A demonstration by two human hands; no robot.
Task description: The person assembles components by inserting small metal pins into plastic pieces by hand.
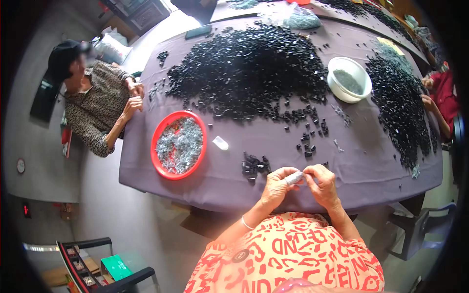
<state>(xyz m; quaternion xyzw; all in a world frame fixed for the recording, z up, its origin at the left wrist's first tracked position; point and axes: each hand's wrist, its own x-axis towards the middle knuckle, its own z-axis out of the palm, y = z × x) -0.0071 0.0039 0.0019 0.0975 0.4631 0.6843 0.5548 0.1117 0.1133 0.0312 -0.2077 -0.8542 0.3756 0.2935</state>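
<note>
My left hand (275, 189) and my right hand (322, 184) meet just over the near edge of the table, fingertips close together. A short, pale grey, rounded piece (294, 177) shows at the left fingertips; I cannot tell whether it is held or is a covering on a finger. The right thumb and fingers are pinched at its end. Whatever small thing they grip is hidden. Beside my left hand lies a small cluster of black plastic parts (253, 167). A few more loose black pieces (306, 146) lie beyond my hands.
A large heap of black pieces (254, 68) covers the table's (229, 188) middle. A red basin (159, 163) of clear bits stands left, near a small white scoop-like piece (221, 143). A white bowl (364, 83) and another black heap (398, 112) are right. People sit at both sides.
</note>
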